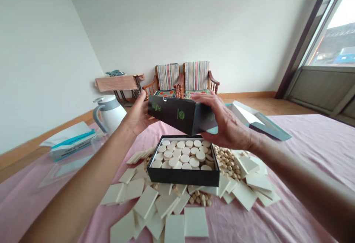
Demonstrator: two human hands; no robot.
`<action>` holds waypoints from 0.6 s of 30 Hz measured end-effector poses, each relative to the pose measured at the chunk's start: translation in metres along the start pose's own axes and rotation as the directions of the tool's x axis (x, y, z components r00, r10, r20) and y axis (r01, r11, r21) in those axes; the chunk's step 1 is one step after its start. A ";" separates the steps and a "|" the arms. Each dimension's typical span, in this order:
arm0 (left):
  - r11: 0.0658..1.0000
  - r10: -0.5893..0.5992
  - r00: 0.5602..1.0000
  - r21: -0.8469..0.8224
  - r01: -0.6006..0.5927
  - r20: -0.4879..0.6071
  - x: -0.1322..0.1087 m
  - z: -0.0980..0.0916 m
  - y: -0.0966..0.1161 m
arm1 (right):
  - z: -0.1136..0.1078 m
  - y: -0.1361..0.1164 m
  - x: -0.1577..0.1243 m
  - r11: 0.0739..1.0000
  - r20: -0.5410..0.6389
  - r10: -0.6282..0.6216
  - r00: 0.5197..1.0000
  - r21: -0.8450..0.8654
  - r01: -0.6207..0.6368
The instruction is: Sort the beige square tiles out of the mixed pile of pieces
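A black box lid (172, 114) with green print is held up in the air, tilted, between both hands. My left hand (140, 115) grips its left end, thumb on top. Over the right end curls my right hand (226, 121), fingers across the top and thumb below. Beneath the lid, an open black box (183, 177) stands on the cloth, filled with round pale wooden discs (184, 158). Around it lie many square pale wooden tiles (146, 201) and heaps of small wooden cubes (227, 161). The inside of the lid is hidden from view.
A pink cloth (230, 221) covers the table. At left stand a white and grey jug (112, 113) and a tissue pack (72, 143). An open light box (256, 119) lies at right. Two wooden armchairs (196, 76) and a cloth-covered side table (118, 83) stand behind.
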State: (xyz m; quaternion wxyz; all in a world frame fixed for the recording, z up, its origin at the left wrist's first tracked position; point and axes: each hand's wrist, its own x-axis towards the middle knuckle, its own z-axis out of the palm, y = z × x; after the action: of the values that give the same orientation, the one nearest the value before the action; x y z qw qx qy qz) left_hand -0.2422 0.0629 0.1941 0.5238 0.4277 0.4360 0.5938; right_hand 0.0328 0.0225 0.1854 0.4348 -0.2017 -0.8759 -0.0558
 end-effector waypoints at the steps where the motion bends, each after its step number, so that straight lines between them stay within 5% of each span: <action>1: 0.998 -0.055 0.998 -0.017 0.055 -0.019 0.005 -0.002 -0.005 | 0.005 0.004 -0.003 0.998 0.043 -0.051 0.998 -0.042 0.053; 5: 0.974 -0.213 0.977 -0.079 0.211 -0.012 0.023 -0.007 -0.025 | 0.023 0.028 -0.013 0.973 0.124 -0.130 0.984 -0.176 0.151; 8: 0.964 -0.237 0.971 -0.131 0.233 -0.016 0.037 -0.005 -0.035 | 0.032 0.042 -0.015 0.952 0.106 -0.068 0.992 -0.291 0.096; 12: 0.946 -0.229 0.966 -0.262 0.193 -0.118 0.061 -0.005 -0.045 | 0.036 0.047 -0.016 0.913 -0.074 0.095 0.993 -0.392 -0.116; 18: 0.922 -0.278 0.910 -0.351 0.163 -0.309 0.109 -0.023 -0.071 | 0.038 0.061 -0.052 0.894 -0.327 0.239 0.914 -0.295 -0.339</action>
State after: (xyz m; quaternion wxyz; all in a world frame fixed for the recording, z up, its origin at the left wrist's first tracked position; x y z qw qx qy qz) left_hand -0.2562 0.1750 0.1250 0.5634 0.1718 0.4677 0.6590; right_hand 0.0570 0.0728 0.1165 0.5162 -0.3937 -0.7411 -0.1708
